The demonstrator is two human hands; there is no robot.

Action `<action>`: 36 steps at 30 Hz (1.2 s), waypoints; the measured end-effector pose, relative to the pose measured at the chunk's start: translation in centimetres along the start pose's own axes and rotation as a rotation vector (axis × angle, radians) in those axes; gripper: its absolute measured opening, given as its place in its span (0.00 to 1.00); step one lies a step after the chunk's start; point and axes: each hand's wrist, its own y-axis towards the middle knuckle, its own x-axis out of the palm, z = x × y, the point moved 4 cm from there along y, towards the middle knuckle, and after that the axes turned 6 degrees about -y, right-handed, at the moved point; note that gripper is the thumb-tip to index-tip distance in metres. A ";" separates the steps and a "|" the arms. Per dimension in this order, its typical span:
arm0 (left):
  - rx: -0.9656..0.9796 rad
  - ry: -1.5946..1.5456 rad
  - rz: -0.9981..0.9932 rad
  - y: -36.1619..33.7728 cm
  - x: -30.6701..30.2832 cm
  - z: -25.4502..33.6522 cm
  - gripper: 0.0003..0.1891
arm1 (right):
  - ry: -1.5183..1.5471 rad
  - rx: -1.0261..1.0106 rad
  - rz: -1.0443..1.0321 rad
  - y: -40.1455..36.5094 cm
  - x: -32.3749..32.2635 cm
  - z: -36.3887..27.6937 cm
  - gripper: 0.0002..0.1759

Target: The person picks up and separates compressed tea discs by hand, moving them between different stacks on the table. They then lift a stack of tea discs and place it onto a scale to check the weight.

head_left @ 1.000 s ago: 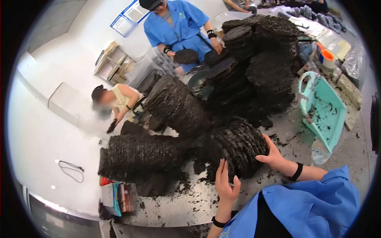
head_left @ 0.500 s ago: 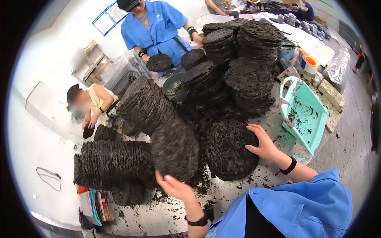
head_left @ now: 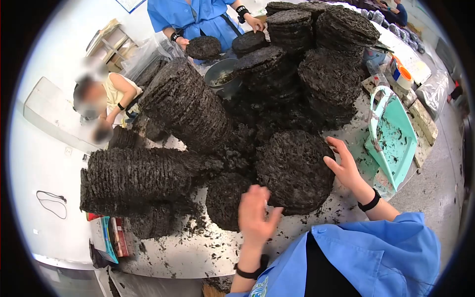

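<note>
A round, dark, seaweed-like cake [head_left: 295, 171] lies on top of a low pile in front of me. My right hand [head_left: 348, 166] is at its right rim, with thumb and fingers apart. My left hand [head_left: 256, 215], slightly blurred, hovers by the cake's lower left edge. Its fingers are spread and nothing shows in them. Just left of that hand, a smaller dark round cake [head_left: 225, 200] rests on the table, partly hidden by the fingers.
Tall stacks of similar cakes [head_left: 329, 86] rise behind, and a toppled row [head_left: 133, 173] lies at left. A turquoise dustpan-like scoop [head_left: 396, 141] stands at right. Near a grey bucket [head_left: 217, 84], a person in blue [head_left: 198, 22] holds a cake. Another person [head_left: 116, 94] is at left.
The blurred cake at my left hand has left its place, and the pile's top now looks wider. My left hand has moved right and up, toward the pile. The view has shifted.
</note>
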 end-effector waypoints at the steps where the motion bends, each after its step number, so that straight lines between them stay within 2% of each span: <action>1: 0.137 0.009 -0.043 0.2 1.6 1.4 0.27 | -0.104 -0.098 0.094 -0.1 -0.4 -1.2 0.30; 2: 0.183 0.024 -0.007 0.0 2.5 2.5 0.24 | -0.206 -0.200 0.190 0.0 -0.9 -2.6 0.25; 3: 0.152 -0.026 -0.007 -0.3 3.3 2.9 0.22 | -0.208 -0.204 0.188 0.3 -1.4 -3.9 0.25; 5: 0.117 -0.082 -0.022 -0.8 3.9 2.9 0.19 | -0.056 -0.424 -0.091 0.1 -1.1 -7.4 0.11; 6: 0.150 -0.055 -0.059 -1.2 4.3 2.9 0.17 | 0.026 -0.439 -0.183 0.4 0.1 -8.8 0.04; 8: 0.170 -0.031 -0.083 -1.6 4.5 3.0 0.16 | -0.021 -0.561 -0.414 0.6 2.6 -10.9 0.04; 10: 0.189 -0.015 -0.093 -1.4 4.2 3.1 0.17 | -0.171 -0.660 -0.504 0.6 5.7 -10.6 0.03; 11: 0.178 -0.022 -0.099 -1.6 4.2 3.0 0.17 | -0.256 -0.804 -0.474 0.6 7.0 -10.4 0.03; 12: 0.164 -0.019 -0.081 -1.7 4.2 2.9 0.17 | -0.259 -0.819 -0.491 0.5 7.5 -10.5 0.03; 14: 0.159 -0.047 -0.081 -2.0 4.2 2.7 0.17 | -0.336 -0.689 -0.436 0.7 8.5 -10.3 0.02; 18: 0.132 -0.064 -0.094 -2.3 4.5 2.0 0.17 | -0.473 -0.671 -0.398 0.4 9.8 -10.3 0.03; 23: 0.156 -0.130 -0.090 -2.9 4.3 1.2 0.17 | -0.697 -0.682 -0.424 -0.2 11.4 -11.3 0.02; 28: 0.127 -0.094 -0.144 -4.0 4.5 1.5 0.19 | -0.761 -0.755 -0.438 -0.3 13.1 -10.6 0.03; 30: 0.146 -0.088 -0.157 -3.8 4.5 1.9 0.21 | -0.551 -0.717 -0.419 0.7 12.1 -10.1 0.04; 32: 0.163 -0.010 -0.217 -3.5 4.7 2.4 0.24 | -0.340 -0.621 -0.530 1.6 9.6 -10.7 0.05; 35: 0.136 -0.036 -0.213 -3.4 4.7 2.6 0.26 | 0.042 -0.314 -0.599 1.5 4.0 -11.1 0.05; 36: 0.130 -0.041 -0.223 -3.5 4.7 2.5 0.26 | 0.080 -0.308 -0.555 1.5 1.4 -10.8 0.05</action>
